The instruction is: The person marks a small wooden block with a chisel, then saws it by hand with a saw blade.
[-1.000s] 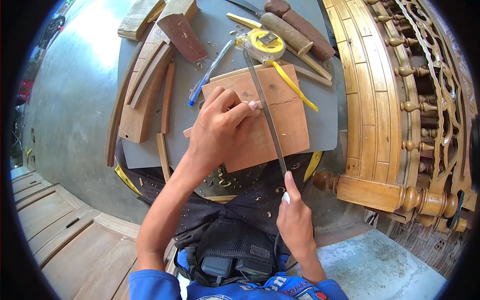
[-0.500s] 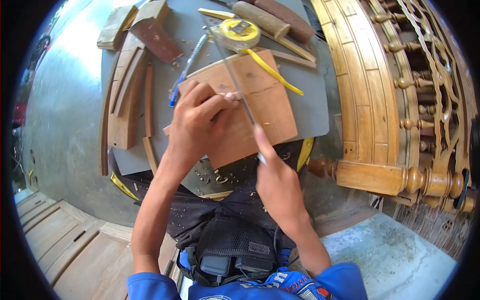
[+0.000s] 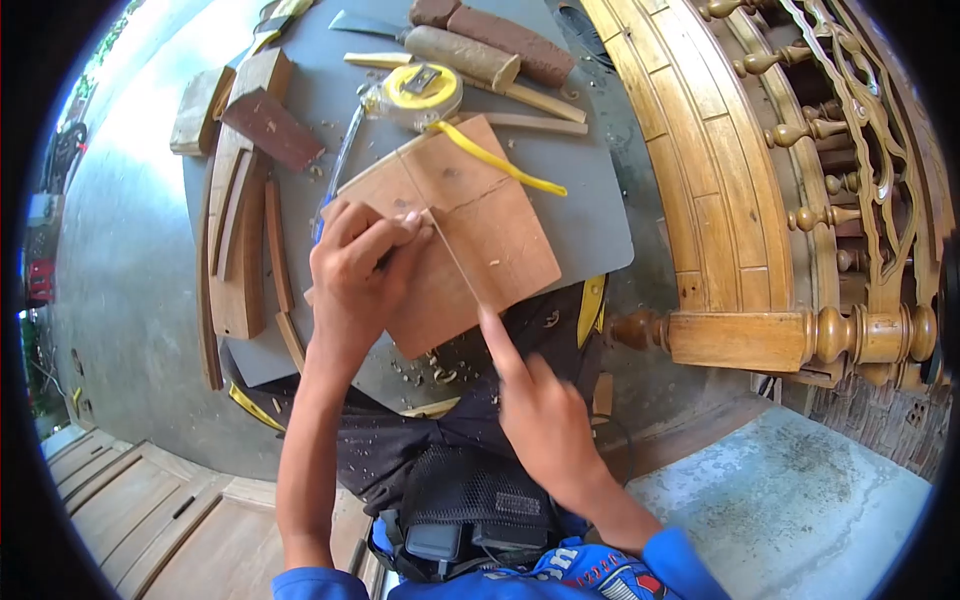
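Observation:
A square wooden board [image 3: 505, 235] lies across the near edge of the grey table, overlapping my lap. My left hand [image 3: 355, 265] rests on the board's left side, its thumb and fingers pinching a small strip of wood [image 3: 428, 218]. In my right hand [image 3: 545, 420] is a long, thin metal blade [image 3: 457, 255], its handle hidden by the fingers. The index finger stretches along the blade, which crosses the board right at the strip's end. A yellow tape measure [image 3: 422, 92] sits beyond the board, its tape [image 3: 500, 162] hanging over the board's far corner.
A blue pen [image 3: 350, 150] lies left of the tape measure. Behind are a wooden-handled tool [image 3: 465, 55] and a reddish-brown block [image 3: 515, 42]. Wood blocks [image 3: 240, 270] and strips line the table's left side. A carved wooden bench [image 3: 710, 170] stands at right. Shavings litter my lap.
My right hand has drawn the blade back towards my body. My left hand keeps its pinch on the strip. The whole view has shifted, so the table and board appear further left.

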The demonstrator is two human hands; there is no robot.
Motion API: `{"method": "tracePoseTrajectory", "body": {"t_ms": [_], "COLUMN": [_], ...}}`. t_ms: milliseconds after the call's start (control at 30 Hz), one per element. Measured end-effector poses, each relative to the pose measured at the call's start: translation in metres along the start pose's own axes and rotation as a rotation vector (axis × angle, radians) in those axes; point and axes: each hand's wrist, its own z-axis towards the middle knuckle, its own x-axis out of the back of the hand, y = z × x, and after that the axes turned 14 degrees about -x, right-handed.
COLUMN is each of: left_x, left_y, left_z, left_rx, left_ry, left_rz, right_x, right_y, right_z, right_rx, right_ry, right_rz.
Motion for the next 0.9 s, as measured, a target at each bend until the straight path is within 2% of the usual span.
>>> {"method": "tracePoseTrajectory", "body": {"t_ms": [67, 167, 267, 333, 367, 467, 567, 667, 833, 900], "left_x": [0.000, 0.002, 0.001, -0.001, 0.000, -0.001, 0.004, 0.002, 0.004, 0.002], "left_y": [-0.002, -0.002, -0.004, -0.002, -0.002, 0.000, 0.001, -0.005, 0.005, 0.008], "left_z": [0.001, 0.001, -0.001, 0.000, 0.000, 0.001, -0.003, 0.004, -0.004, -0.005], "left_rx": [-0.014, -0.014, -0.048, -0.042, -0.032, -0.033, -0.024, -0.026, -0.053, 0.002], "left_ry": [-0.016, -0.049, -0.043, -0.024, -0.017, 0.001, -0.054, -0.032, -0.075, -0.055], "left_rz": [0.003, -0.011, 0.007, 0.015, 0.022, 0.029, 0.012, -0.007, -0.061, -0.067], "right_x": [0.010, 0.015, -0.006, -0.006, -0.007, 0.004, 0.025, -0.003, 0.008, 0.013], "right_y": [0.014, 0.014, -0.006, -0.010, -0.012, 0.024, 0.008, -0.019, -0.009, 0.000], "right_z": [-0.037, -0.035, 0.030, 0.034, 0.035, -0.032, -0.034, 0.037, 0.026, 0.004], "right_rx": [-0.012, -0.019, 0.035, 0.006, -0.007, -0.008, -0.059, -0.027, -0.027, -0.064], "right_ry": [-0.047, -0.073, 0.038, 0.035, 0.026, -0.025, -0.119, 0.014, -0.017, -0.065], "right_rz": [-0.051, -0.045, 0.081, 0.118, 0.138, 0.148, 0.003, 0.079, 0.095, 0.081]}}
